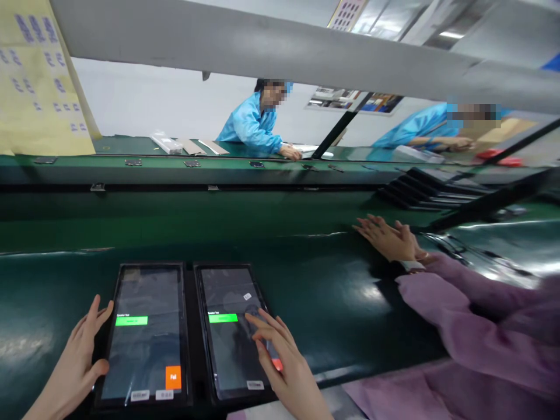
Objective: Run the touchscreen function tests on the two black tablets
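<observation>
Two dark tablets lie side by side on the green belt in front of me. The left tablet shows a green bar and an orange button. My left hand rests open against its left edge, thumb near the lower corner. The right tablet also shows a green bar. My right hand lies on its screen with fingers stretched out, fingertips touching the glass and covering a red button.
A co-worker in a purple sleeve to my right rests both hands on the belt. A stack of dark tablets lies at the right. Two people in blue coats work across the far bench. A grey beam spans overhead.
</observation>
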Tool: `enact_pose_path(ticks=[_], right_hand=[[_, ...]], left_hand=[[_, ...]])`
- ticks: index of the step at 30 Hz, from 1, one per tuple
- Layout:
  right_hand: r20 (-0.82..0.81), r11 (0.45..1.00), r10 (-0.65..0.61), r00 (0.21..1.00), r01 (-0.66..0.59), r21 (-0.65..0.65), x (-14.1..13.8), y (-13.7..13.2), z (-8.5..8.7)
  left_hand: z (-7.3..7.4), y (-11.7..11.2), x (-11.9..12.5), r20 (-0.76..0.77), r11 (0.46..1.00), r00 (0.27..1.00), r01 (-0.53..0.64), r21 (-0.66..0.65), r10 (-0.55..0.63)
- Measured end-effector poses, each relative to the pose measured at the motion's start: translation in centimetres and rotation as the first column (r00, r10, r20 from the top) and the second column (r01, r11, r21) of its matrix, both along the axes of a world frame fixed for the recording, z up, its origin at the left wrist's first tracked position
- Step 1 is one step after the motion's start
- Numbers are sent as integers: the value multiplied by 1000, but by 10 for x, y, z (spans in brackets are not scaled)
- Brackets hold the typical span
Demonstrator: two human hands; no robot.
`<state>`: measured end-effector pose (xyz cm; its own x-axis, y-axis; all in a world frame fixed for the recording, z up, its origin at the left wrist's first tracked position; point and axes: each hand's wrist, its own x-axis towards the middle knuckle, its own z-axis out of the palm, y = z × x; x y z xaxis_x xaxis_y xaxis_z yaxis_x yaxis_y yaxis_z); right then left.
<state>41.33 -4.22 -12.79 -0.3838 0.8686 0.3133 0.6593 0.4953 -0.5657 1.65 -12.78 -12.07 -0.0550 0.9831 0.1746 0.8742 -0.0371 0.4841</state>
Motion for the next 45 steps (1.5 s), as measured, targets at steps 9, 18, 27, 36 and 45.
enact_pose_path(ticks=[9, 18, 27, 36, 45], right_hand=[[22, 999, 11, 1000, -11, 34, 1, 0, 0], [125, 993, 35, 992, -48, 104, -1, 1, -11], [167, 992, 28, 986, -48, 119, -7, -3, -10], [175, 995, 36, 984, -51, 81, -8, -1, -7], [181, 997, 12, 983, -25, 70, -6, -4, -8]], left_hand=[[4, 5, 1, 22, 1000, 1000, -5, -11, 5], [3, 3, -1, 46, 1000, 999, -1, -18, 2], [4, 5, 0, 29, 1000, 1000, -5, -23, 5], [6, 5, 0, 61, 998, 998, -21, -61, 25], [3, 3, -5, 46, 997, 999, -11, -77, 15]])
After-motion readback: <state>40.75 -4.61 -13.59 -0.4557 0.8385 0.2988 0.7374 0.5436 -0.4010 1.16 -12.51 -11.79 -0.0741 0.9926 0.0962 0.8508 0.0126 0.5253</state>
